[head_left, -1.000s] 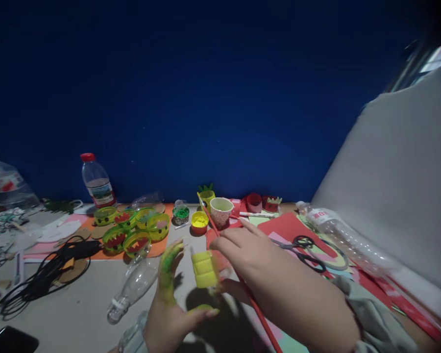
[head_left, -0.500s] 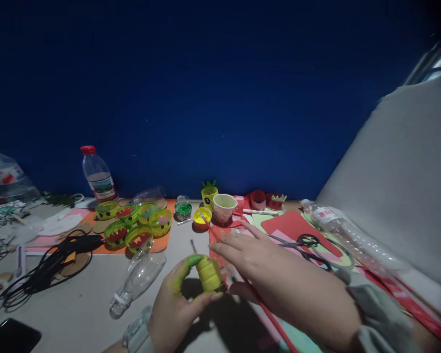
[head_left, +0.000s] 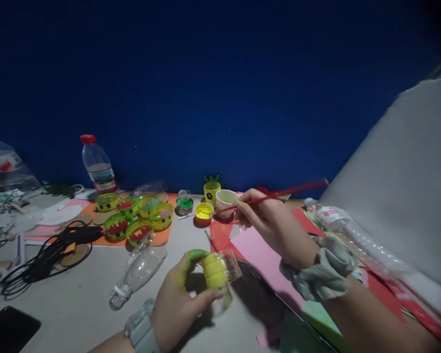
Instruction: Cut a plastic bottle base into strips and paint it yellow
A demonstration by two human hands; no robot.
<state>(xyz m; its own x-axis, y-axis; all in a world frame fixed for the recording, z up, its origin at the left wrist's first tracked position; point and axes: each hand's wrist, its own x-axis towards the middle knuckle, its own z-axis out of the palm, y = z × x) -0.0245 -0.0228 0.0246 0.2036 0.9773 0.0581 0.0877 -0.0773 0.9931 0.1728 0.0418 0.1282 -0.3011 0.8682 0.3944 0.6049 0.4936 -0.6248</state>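
Note:
My left hand [head_left: 182, 296] grips a yellow-painted piece of cut plastic bottle [head_left: 215, 271] between thumb and fingers; its right end is still clear plastic. Green and yellow paint stains the fingers. My right hand [head_left: 262, 215] pinches a red paintbrush [head_left: 294, 189], its handle slanting up to the right. The brush's front end points left toward a small pot of yellow paint [head_left: 204, 212]; whether it touches the paint is unclear. Just behind the right fingertips stands a patterned paper cup [head_left: 226, 200]. A pot of green paint [head_left: 184, 204] sits left of the yellow one.
Several green-yellow plastic rings [head_left: 139, 230] lie on orange paper [head_left: 165, 238]. Near them are a clear bottle piece [head_left: 141, 269], black cable [head_left: 47, 260], a phone [head_left: 12, 326] and a red-capped bottle [head_left: 97, 166]. Right are pink paper [head_left: 257, 255] and a long clear bottle [head_left: 349, 235].
My right hand has risen and drawn back from beside the yellow piece toward the paper cup. The paintbrush handle has swung from pointing down toward me to pointing up right.

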